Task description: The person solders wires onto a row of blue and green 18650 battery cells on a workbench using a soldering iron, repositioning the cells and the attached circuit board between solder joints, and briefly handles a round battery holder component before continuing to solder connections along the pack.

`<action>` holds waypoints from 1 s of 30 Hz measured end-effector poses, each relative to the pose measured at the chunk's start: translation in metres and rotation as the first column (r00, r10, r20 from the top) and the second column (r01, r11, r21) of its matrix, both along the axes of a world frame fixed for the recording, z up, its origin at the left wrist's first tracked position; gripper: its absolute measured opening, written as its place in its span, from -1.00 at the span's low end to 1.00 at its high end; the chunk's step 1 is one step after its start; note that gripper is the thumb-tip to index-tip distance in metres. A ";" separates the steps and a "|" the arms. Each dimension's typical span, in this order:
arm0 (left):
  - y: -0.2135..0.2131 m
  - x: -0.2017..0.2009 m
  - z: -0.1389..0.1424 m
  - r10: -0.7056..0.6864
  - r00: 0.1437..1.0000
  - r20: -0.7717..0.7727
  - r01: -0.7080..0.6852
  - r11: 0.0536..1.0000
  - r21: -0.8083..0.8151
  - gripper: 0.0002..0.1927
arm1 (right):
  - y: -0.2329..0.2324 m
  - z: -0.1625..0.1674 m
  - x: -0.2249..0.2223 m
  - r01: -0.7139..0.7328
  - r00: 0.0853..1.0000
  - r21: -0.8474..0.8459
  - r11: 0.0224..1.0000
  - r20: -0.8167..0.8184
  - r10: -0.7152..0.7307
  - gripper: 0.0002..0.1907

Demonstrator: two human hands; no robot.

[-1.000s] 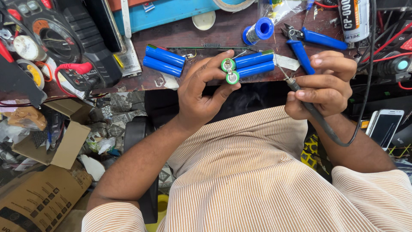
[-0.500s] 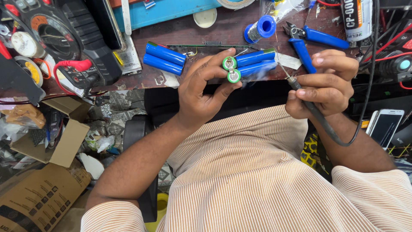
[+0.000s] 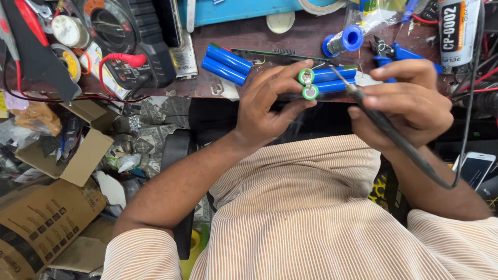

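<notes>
My left hand (image 3: 270,106) grips the end of a pair of blue cylindrical battery cells (image 3: 332,80) with green-ringed ends joined by a small metal strip. My right hand (image 3: 407,106) holds a black soldering iron (image 3: 386,127) like a pen, its tip close above the cells near their joined ends. The iron's black cable runs off to the lower right. A second pair of blue cells (image 3: 226,64) lies on the brown workbench (image 3: 259,39) to the left of my left hand.
A multimeter (image 3: 116,31) with red probe leads sits at the left of the bench. A blue solder spool (image 3: 343,41), blue-handled cutters (image 3: 397,52) and a tube (image 3: 459,28) lie behind my hands. Cardboard boxes (image 3: 46,218) clutter the floor at left; a phone (image 3: 474,168) lies at right.
The soldering iron's tip has moved up closer to the joined ends of the cells. My left hand keeps its hold on the cells.
</notes>
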State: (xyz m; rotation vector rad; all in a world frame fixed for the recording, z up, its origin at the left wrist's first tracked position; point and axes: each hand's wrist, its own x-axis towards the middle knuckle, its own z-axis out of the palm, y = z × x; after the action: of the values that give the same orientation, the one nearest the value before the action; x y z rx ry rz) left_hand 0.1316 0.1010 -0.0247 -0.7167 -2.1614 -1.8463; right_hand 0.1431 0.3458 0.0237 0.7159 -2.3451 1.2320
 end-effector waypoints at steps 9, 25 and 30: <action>-0.001 0.002 0.001 0.021 0.999 0.026 -0.021 1.000 0.012 -0.63 | -0.016 0.007 -0.013 -0.038 0.999 0.067 0.997 -0.021 0.039 -0.73; 0.000 0.000 -0.004 -0.004 1.000 0.015 0.004 0.999 0.048 -0.66 | -0.004 -0.004 -0.010 -0.023 0.997 0.120 0.993 -0.071 0.032 -0.73; 0.001 0.001 -0.005 0.001 1.000 0.014 -0.002 0.999 0.040 -0.66 | -0.004 -0.005 -0.011 -0.029 0.995 0.126 0.992 -0.087 0.040 -0.73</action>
State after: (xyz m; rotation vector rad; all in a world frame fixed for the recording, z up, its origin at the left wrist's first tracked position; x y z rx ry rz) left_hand 0.1330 0.1022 -0.0296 -0.6960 -2.1262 -1.8934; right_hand 0.1316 0.3416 0.0191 0.8384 -2.3606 1.0520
